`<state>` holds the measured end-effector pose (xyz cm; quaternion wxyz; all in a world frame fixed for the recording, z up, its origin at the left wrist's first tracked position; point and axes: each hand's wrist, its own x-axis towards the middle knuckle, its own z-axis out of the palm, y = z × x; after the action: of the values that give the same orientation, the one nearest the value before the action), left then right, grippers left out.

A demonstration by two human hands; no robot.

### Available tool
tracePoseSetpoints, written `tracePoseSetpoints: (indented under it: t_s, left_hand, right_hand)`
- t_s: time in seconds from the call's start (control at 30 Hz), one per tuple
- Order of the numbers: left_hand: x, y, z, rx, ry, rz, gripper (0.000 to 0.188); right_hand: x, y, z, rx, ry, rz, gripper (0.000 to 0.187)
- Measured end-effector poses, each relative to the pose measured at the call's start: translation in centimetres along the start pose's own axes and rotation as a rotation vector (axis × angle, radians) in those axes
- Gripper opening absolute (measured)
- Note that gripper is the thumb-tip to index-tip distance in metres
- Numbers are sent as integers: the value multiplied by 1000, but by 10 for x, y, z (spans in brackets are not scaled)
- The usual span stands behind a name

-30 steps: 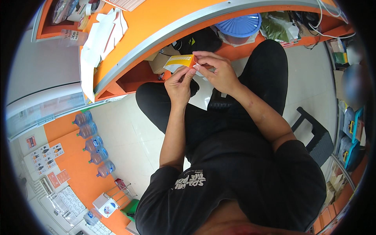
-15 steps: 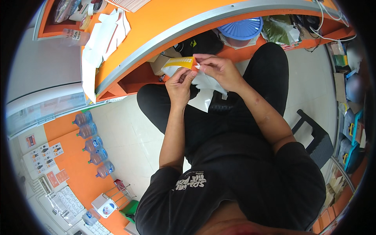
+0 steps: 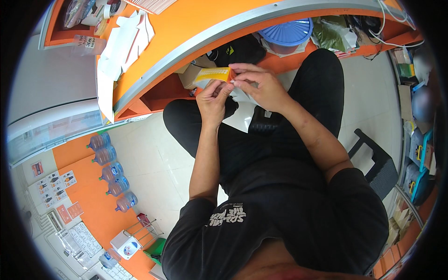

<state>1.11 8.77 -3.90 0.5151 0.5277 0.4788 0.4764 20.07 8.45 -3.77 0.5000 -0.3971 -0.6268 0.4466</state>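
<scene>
A small yellow, orange and white carton point(image 3: 214, 73) is held out over my lap, below the edge of the orange counter. My left hand point(image 3: 213, 101) pinches its near side between thumb and fingers. The fingers of my right hand point(image 3: 265, 88) are closed at the carton's orange right end, the upper ones against its corner. A small white bit shows by the right thumb; whether it belongs to the carton, I cannot tell. Under the right hand hangs a thin white sheet point(image 3: 241, 96), partly covered by the fingers.
The orange counter point(image 3: 186, 23) curves overhead with white paper pieces point(image 3: 122, 49) at its left. On the shelf below sit a blue-lidded tub point(image 3: 285, 35) and a black bag point(image 3: 239, 51). Several water jugs point(image 3: 110, 172) line the left wall; a black stool point(image 3: 380, 165) stands at my right.
My right fingers have shifted slightly left and down at the carton's end. The carton has turned a little, showing more yellow, and less of the white sheet shows below.
</scene>
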Motion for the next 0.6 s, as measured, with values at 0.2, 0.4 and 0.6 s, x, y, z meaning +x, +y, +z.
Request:
tracePoseSetpoints:
  t_s: [0.2, 0.4, 0.6]
  left_hand:
    - [0, 4, -2, 91, -16, 20, 24]
    - [7, 2, 14, -97, 155, 32, 32]
    - [13, 15, 31, -108, 426, -59, 30]
  right_hand:
    - [-2, 10, 6, 378, 30, 159, 21]
    - [-6, 10, 14, -24, -24, -38, 43]
    - [-7, 26, 30, -419, 257, -11, 29]
